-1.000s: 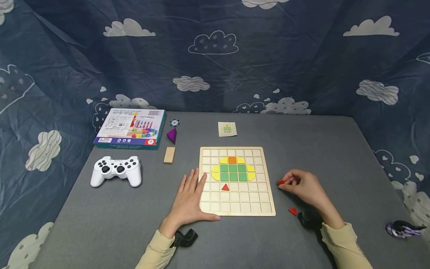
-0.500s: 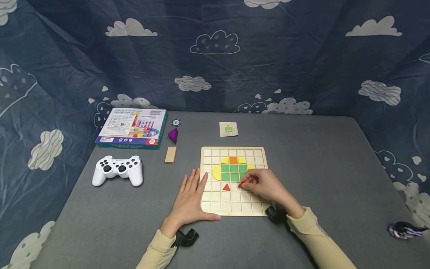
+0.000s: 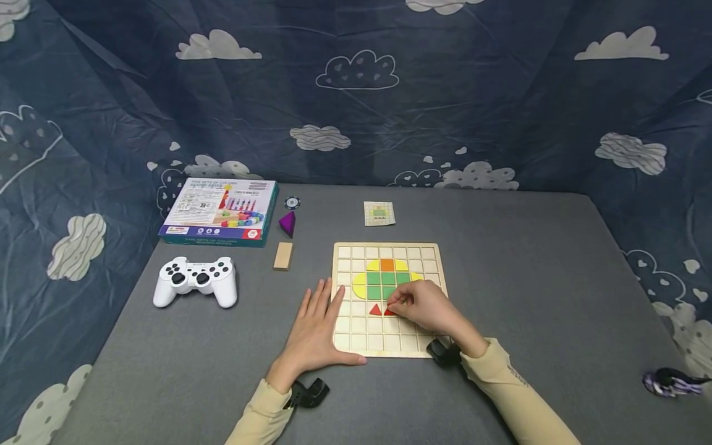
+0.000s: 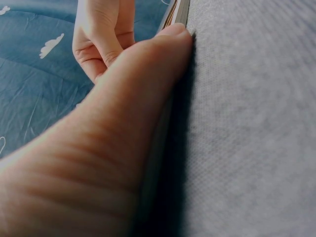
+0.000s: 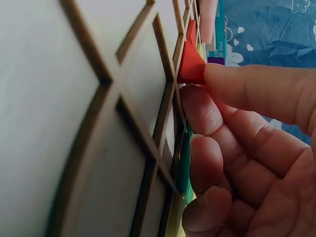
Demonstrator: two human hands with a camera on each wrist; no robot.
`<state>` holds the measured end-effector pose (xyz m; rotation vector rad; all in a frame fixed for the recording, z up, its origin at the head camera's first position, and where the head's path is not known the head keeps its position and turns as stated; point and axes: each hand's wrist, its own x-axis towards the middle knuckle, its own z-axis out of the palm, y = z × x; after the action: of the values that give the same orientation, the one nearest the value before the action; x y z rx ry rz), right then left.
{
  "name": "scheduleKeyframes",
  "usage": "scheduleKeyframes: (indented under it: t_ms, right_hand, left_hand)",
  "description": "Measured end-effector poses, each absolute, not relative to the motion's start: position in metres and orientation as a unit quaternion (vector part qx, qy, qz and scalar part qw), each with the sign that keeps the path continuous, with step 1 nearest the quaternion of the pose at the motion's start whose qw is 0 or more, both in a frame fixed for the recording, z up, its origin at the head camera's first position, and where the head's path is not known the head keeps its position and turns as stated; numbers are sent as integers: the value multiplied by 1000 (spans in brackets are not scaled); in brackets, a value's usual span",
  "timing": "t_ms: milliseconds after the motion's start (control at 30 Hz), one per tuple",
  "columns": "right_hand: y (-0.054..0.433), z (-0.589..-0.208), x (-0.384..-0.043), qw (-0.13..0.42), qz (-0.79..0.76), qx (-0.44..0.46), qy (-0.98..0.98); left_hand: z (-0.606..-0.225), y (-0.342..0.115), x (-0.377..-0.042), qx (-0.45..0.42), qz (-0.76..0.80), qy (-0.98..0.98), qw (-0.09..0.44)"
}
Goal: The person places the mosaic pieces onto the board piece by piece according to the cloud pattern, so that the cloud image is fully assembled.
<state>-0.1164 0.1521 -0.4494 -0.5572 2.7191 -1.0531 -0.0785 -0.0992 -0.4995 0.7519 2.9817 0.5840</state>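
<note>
A wooden grid board [image 3: 350, 342] lies on the grey table, with green squares [image 3: 387, 278], an orange square [image 3: 386, 265] and yellow rounded pieces [image 3: 360, 286] in its cells. My left hand [image 3: 311, 330] rests at the board's left edge, fingers straight and spread, thumb along the front corner. Below the green squares, my right hand [image 3: 428, 306] pinches a red triangle tile [image 5: 191, 66] between thumb and fingers at the board's surface. Just left of it sits another red triangle [image 3: 376, 310] in a cell. The right hand hides part of the board's right side.
Behind the board lies a small pattern card [image 3: 379, 214]. To the left are a white game controller [image 3: 194, 281], a boxed set [image 3: 219, 213], a wooden block [image 3: 282, 256], a purple piece [image 3: 287, 224] and a round chip [image 3: 292, 203]. A dark purplish object [image 3: 673, 382] lies far right.
My right hand has carried the red triangle left from the table onto the board, beside the other triangle. The left hand has stayed in place. A loose red triangle on the table is now out of sight.
</note>
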Motion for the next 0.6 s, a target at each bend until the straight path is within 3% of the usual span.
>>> scheduleKeyframes:
  t_ms: [600]
  right_hand:
    - [151, -445, -111, 58, -303, -166, 936]
  left_hand:
    - [-499, -99, -78, 241, 185, 953, 8]
